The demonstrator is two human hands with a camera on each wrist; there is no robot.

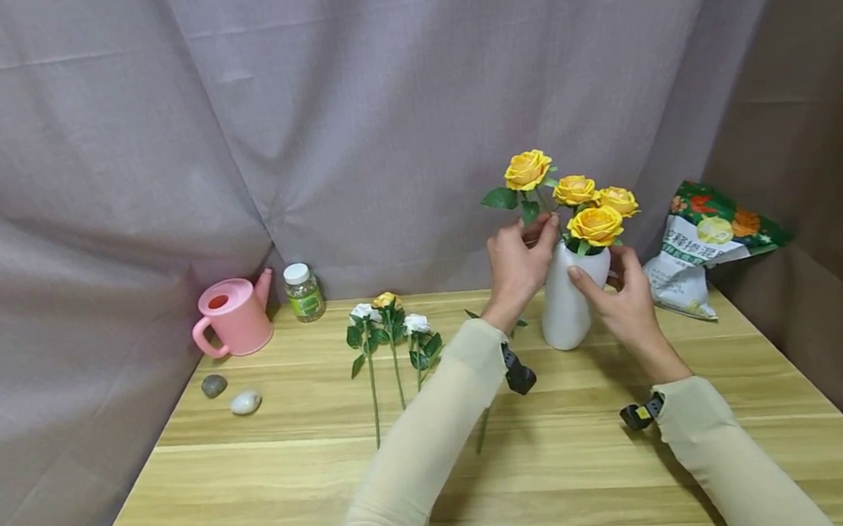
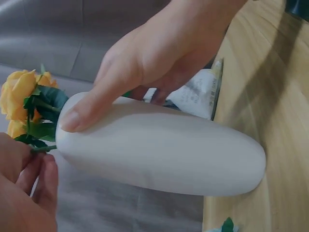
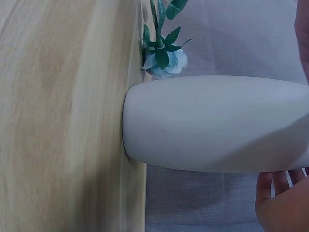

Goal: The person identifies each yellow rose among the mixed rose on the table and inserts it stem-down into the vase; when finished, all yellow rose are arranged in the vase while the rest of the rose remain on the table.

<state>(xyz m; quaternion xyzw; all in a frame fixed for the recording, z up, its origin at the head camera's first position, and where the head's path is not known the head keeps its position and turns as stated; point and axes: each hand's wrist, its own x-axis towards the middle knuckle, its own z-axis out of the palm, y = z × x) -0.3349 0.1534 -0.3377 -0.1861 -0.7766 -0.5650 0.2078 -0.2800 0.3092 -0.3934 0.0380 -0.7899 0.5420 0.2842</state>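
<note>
A white vase point(image 1: 567, 309) stands upright on the wooden table, right of the middle. My right hand point(image 1: 624, 300) grips it near the rim, thumb on the front and fingers round the far side. Three yellow roses point(image 1: 595, 227) stand in the vase's mouth. Another yellow rose point(image 1: 528, 170) rises to their left, its stem point(image 2: 46, 149) pinched between the thumb and fingers of my left hand point(image 1: 519, 264) right at the rim. The stem's lower end is hidden. In the right wrist view, the vase's base point(image 3: 137, 123) rests on the table.
Two white roses point(image 1: 417, 323) and a yellow rose point(image 1: 387, 299) lie left of my left forearm; another stem point(image 1: 484, 430) lies partly under it. A pink watering can point(image 1: 238, 319), lidded jar point(image 1: 305, 294) and two stones point(image 1: 245, 402) sit left. A printed bag point(image 1: 699, 251) stands back right.
</note>
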